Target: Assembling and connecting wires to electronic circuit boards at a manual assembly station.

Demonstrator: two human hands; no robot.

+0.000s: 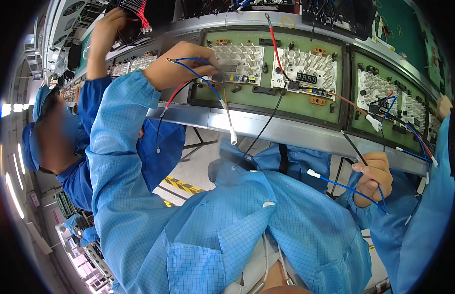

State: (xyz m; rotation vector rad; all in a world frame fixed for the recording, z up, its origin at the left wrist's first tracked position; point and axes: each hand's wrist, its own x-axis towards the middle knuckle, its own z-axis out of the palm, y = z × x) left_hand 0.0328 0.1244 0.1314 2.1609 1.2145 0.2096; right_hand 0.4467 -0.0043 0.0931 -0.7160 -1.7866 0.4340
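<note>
My left hand (186, 61) reaches over the left part of a circuit board (259, 63) in a green fixture, fingers pinched together near its lower components. A blue wire (195, 73) with a ring terminal runs across this hand and into its fingers; the fingertips are partly hidden. Off the board's lower edge hang red and black wires and a brown wire with a white connector (233, 135). Lower right, my right hand (374, 179) is closed around a wire bundle, with a black sleeved end (353, 145) pointing up left and a blue wire (346, 186) ending in a white connector.
A metal rail (296, 132) runs along the front of the fixtures. Another fixture (352, 98) with wired boards is at right. A co-worker in dark blue (75, 171) reaches toward red wires (139, 12) at left; another person's blue sleeve (425, 196) is at the right edge.
</note>
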